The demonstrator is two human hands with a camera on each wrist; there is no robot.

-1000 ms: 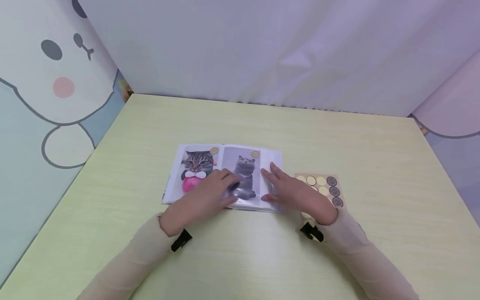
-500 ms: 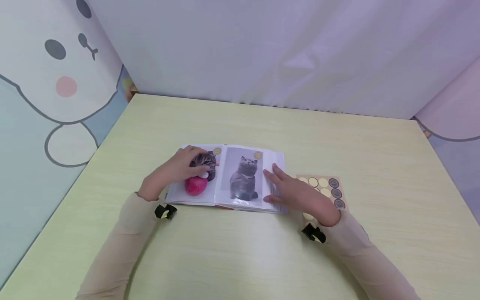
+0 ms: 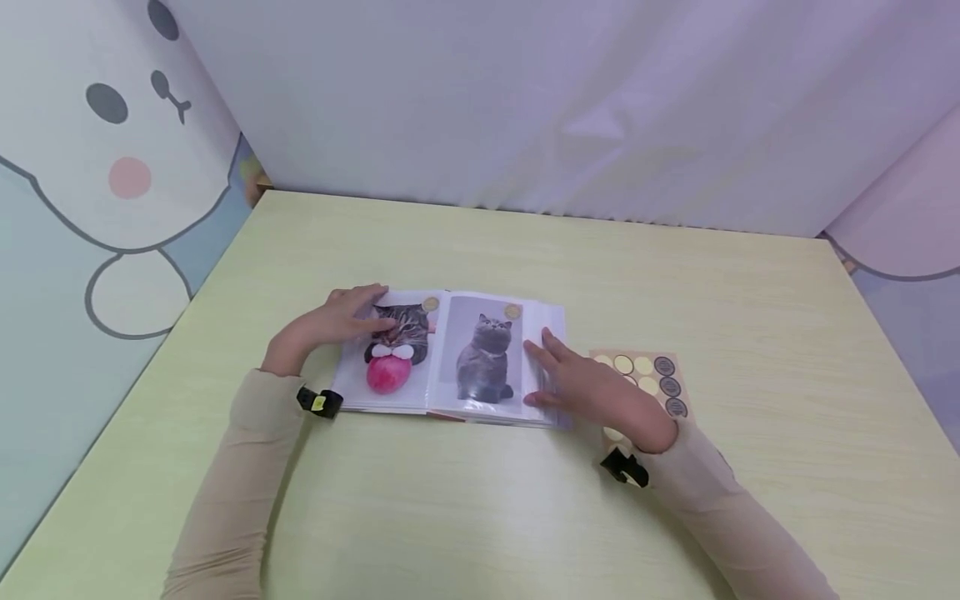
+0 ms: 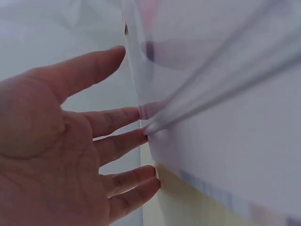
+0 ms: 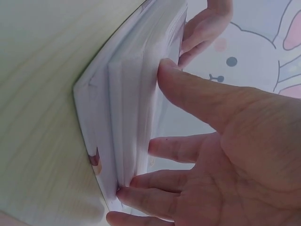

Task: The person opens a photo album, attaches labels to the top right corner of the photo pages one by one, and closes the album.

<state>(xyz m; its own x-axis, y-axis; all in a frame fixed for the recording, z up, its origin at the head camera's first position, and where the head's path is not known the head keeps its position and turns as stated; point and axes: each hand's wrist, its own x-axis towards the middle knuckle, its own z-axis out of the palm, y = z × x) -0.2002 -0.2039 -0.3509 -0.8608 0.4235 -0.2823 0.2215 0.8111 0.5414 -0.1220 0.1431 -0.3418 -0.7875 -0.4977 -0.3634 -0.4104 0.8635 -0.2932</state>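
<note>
A photo album [image 3: 435,400] lies spread on the table, a tabby cat with a pink ball pictured on its left page and a grey cat [image 3: 486,362] on the right one. Each page has a round tan sticker [image 3: 512,311] in its upper right corner. My left hand [image 3: 330,325] reaches over the left page's outer edge, its thumb across the tabby picture. In the left wrist view its fingers are spread, fingertips at the edge of a clear page sleeve [image 4: 211,89]. My right hand [image 3: 592,383] rests with extended fingers on the right page's outer edge, beside the stacked pages [image 5: 134,108].
A tan sheet of round stickers [image 3: 643,363], some pale and some dark, lies right of the album, partly under my right wrist. The pale wooden table [image 3: 480,517] ends at a white curtain [image 3: 525,100]. A cartoon-print cloth [image 3: 127,217] hangs at the left.
My left hand has moved left and away from the middle of the album to the left page's outer edge, uncovering both pictures. The right hand has stayed at the right page's edge.
</note>
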